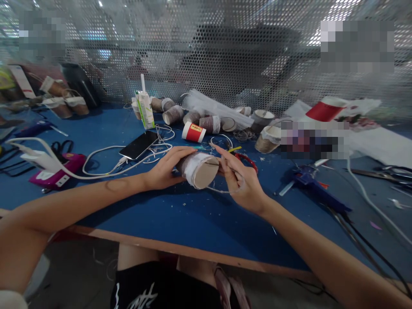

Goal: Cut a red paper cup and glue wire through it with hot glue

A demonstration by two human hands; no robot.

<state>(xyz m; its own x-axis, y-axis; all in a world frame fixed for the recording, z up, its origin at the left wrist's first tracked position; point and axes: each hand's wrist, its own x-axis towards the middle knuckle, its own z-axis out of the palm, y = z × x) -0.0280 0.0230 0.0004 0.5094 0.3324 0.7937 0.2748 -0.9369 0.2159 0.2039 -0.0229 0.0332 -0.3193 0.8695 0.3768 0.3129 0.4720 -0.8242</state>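
Observation:
A paper cup point(204, 172) wrapped in brown and white material lies tilted between my hands, its round base turned toward me. My left hand point(169, 167) is closed around its left side, fingers partly hidden behind it. At the cup's right, my right hand point(241, 180) pinches a thin grey cord point(223, 191) that runs under the cup's base. The tips of my right fingers are near the cup's far side; whether they touch it I cannot tell. Just behind lies a red and white paper cup point(194, 132) on its side.
A blue glue gun point(317, 189) lies at right, near scissors point(380, 175). Left are a phone point(139, 145), white cables and a purple power strip point(59, 171). Several wrapped cups point(173, 115), a drink carton point(145, 109) and clear sticks point(217, 107) line the back, before a perforated metal screen point(225, 51).

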